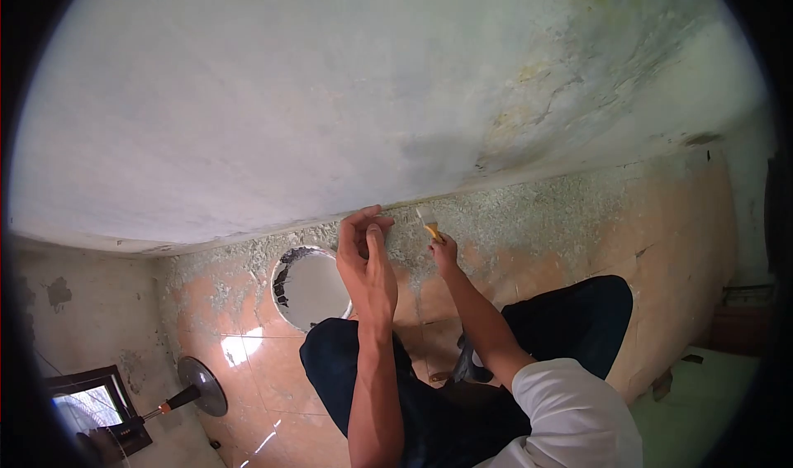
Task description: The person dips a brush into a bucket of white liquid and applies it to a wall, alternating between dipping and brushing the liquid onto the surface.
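Observation:
My right hand [445, 253] is closed round the yellowish handle of a small brush [428, 222], whose pale bristles point up toward the foot of the wall. My left hand [368, 253] is raised beside the base of the wall, fingers bent and apart, with nothing seen in it. Just left of that hand, a round white bucket [277, 290] holds a smooth greyish-white material, with dark marks along its inner rim. The wall [273, 96] is pale, with yellowish, peeling patches at the right.
Light debris covers the tiled floor [537, 257] along the wall. A dark round base with a pole [202, 385] stands at the lower left, near a small window [91, 406]. My bent knees [578, 319] flank my arms.

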A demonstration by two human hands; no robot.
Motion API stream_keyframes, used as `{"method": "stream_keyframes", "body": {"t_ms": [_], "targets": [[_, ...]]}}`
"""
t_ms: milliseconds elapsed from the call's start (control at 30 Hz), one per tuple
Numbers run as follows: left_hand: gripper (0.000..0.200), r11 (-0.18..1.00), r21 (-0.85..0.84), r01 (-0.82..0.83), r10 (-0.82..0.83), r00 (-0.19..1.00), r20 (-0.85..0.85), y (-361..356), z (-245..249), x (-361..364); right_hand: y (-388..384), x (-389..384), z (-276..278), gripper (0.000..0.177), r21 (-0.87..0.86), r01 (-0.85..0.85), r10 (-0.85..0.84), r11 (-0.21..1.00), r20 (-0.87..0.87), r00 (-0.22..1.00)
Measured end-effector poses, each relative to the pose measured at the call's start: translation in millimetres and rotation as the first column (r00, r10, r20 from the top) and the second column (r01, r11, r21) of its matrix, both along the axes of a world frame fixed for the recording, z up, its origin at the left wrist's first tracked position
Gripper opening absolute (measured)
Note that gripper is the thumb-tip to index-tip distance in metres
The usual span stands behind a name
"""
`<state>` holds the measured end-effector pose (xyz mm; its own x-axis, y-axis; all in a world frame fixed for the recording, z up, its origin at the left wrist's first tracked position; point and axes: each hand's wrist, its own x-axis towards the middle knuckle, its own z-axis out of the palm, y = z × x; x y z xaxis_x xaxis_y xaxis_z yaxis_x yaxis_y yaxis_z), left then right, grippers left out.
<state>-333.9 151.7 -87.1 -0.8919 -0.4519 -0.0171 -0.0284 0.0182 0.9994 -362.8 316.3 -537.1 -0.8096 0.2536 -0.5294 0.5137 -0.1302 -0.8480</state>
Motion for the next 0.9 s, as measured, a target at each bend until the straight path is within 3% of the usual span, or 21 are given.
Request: {"method": "stream_keyframes", "body": {"t_ms": [100, 167, 300, 367, 467, 500, 633, 700, 800, 900], "targets": [[0.025, 1.0, -0.007, -0.002, 0.002, 1.0, 0.002, 1.7, 0.5, -1.8, -26.2, -28.9, 42.4, 0.022, -0.047, 0.092, -0.086, 0.995, 0.113, 0.99], [0.024, 1.0, -0.029, 0.004, -0.003, 1.0, 0.023, 2.9, 3.8, -2.4, -31.4, -46.4, 47.3, 0.018, -0.236, 0.114, -0.08, 0.965, 0.15, 0.985], [0.024, 1.0, -0.016, 0.009, -0.009, 1.0, 0.022, -2.3, 1.8, -1.5, -31.0, -70.0, 42.1, 0.021, -0.377, 0.016, 0.009, 0.926, 0.067, 0.998], [0.024, 0.999, -0.042, -0.005, 0.005, 1.0, 0.019, -4.3, 3.9, -1.2, -35.1, -49.9, 45.6, 0.02, -0.5, 0.128, -0.137, 0.857, 0.018, 0.99], [0.026, 0.999, 0.041, 0.015, -0.016, 0.999, 0.038, -7.8, 2.3, -0.6, -40.6, -14.6, 65.4, 0.015, -0.446, 0.251, -0.226, 0.859, 0.109, 0.968], [0.026, 0.999, 0.041, 0.016, -0.018, 0.999, 0.04, -7.7, 2.9, -0.2, -39.5, -18.0, 47.5, 0.014, -0.406, 0.277, -0.197, 0.871, 0.227, 0.954], [0.027, 0.999, 0.018, 0.027, -0.028, 0.998, 0.051, -5.1, 9.0, 3.2, -39.7, -50.8, 33.9, 0.018, -0.544, 0.152, -0.099, 0.825, 0.126, 0.987], [0.027, 0.999, 0.024, 0.021, -0.023, 0.998, 0.052, -6.1, 9.2, 2.6, -32.5, -55.2, 26.8, 0.022, -0.785, 0.122, -0.195, 0.607, 0.002, 0.981], [0.026, 1.0, 0.016, -0.025, 0.025, 0.999, -0.029, -9.9, 5.6, -4.4, -17.7, 2.9, 72.3, 0.013, -0.751, 0.099, -0.168, 0.653, -0.016, 0.986], [0.027, 1.0, -0.013, -0.011, 0.012, 1.0, 0.015, -7.5, 4.7, 2.4, -12.7, 22.0, 43.6, 0.009, -0.75, 0.132, -0.08, 0.648, 0.105, 0.991]]}}
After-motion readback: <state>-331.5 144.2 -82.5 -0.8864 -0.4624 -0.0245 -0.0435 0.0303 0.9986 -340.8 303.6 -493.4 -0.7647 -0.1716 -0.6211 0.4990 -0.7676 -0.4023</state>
